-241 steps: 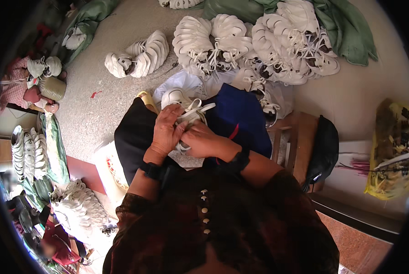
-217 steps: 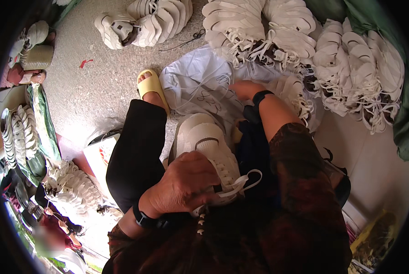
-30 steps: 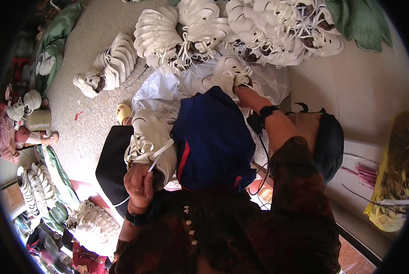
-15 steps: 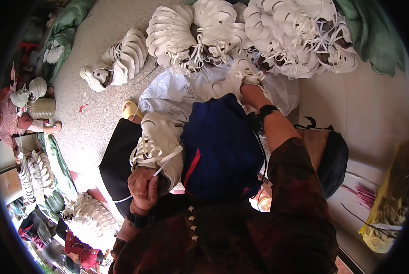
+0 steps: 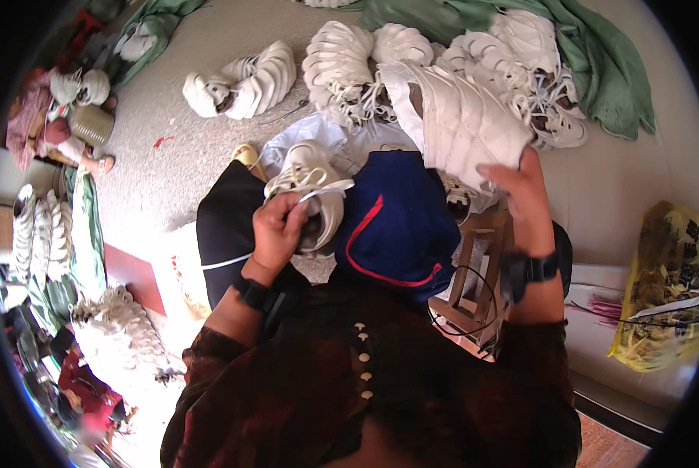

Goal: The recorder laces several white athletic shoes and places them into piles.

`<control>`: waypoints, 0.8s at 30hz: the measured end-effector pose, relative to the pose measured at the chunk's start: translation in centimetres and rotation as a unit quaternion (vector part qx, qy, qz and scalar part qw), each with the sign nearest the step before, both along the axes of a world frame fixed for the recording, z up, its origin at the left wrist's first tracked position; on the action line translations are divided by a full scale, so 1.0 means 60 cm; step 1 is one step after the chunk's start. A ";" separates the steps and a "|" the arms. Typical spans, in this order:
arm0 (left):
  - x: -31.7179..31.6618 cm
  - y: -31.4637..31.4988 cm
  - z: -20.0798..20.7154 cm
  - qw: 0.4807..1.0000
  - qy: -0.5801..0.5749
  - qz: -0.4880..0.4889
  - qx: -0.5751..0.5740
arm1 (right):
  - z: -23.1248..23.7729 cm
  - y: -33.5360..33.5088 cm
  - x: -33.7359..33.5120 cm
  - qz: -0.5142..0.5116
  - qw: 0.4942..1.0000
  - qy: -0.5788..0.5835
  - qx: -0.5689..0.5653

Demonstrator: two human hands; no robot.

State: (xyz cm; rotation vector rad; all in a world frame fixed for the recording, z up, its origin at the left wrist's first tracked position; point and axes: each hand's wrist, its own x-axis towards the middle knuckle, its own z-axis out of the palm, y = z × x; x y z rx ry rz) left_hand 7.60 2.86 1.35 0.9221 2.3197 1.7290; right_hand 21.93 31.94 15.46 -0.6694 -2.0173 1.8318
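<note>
My left hand (image 5: 275,234) is closed at the heel end of a white lace-up shoe upper (image 5: 306,160) over my left thigh. A loose white shoelace (image 5: 330,189) comes out from between its fingers. To the right, my right hand (image 5: 521,187) grips the near right end of a curved stack of nested white shoe uppers (image 5: 458,117); some fingers are hidden behind the stack. That stack is tilted above the white sack (image 5: 295,136). Dark blue cloth (image 5: 396,226) with a red stripe lies on my lap between the hands.
More stacked white uppers (image 5: 337,66) lie ahead, with a smaller row (image 5: 263,82) at left. Green cloth (image 5: 610,78) borders the far right. A wooden stool frame (image 5: 474,257) and black cable stand beside me; a yellow bag (image 5: 657,288) is far right. Other people sit at left.
My right hand has drawn back from the sack area and now has a stack of uppers raised and tilted. The left hand stays at the shoe upper. The whole view has shifted.
</note>
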 end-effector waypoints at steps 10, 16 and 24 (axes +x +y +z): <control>-0.021 -0.016 -0.079 0.972 0.132 -0.195 0.015 | -0.071 -0.289 -0.030 0.277 0.859 -0.038 0.428; -0.014 -0.017 -0.056 0.891 -0.259 -0.300 0.221 | -0.051 -0.244 -0.074 0.453 0.790 -0.129 0.393; -0.011 -0.021 -0.047 0.899 -0.287 -0.265 0.197 | -0.064 -0.199 -0.113 0.516 0.785 -0.305 0.156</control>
